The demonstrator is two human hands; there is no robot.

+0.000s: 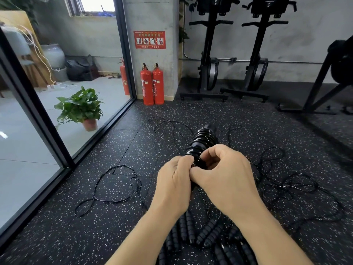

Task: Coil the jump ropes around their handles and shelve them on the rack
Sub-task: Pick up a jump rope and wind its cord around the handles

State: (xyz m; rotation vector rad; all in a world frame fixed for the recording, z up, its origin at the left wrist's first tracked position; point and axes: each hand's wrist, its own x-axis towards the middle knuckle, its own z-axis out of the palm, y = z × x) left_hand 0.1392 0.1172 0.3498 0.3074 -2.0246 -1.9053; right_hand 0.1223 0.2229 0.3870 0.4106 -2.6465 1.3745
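- glass partition [28, 131] runs down the 9 o'clock side; potted plant [81, 108] sits behind it, at 10 o'clock from the hands
- loose rope loop [114, 186] lies on the speckled floor [57, 236] at 9 o'clock of the left hand, well apart from it
- two red fire extinguishers [152, 87] stand against the pillar at 12 o'clock
- left hand [172, 180]: fingers curled round the lower end of the coiled jump rope [203, 140], holding it above the floor at frame centre
- coiled jump rope: black cord in tight turns round the handles, free end tilted away toward 12–1 o'clock
- right hand [227, 173]: thumb and forefinger pinched at the lowest turns, touching the left fingertips; probably on the cord itself, but knuckles hide the contact
- pile of handles [206, 234] on the floor at 6 o'clock, partly hidden by the forearms
- tangled ropes [286, 184] spread on the floor at 3–4 o'clock of the right hand
- exercise machines [254, 54] stand by the wall at 1–2 o'clock
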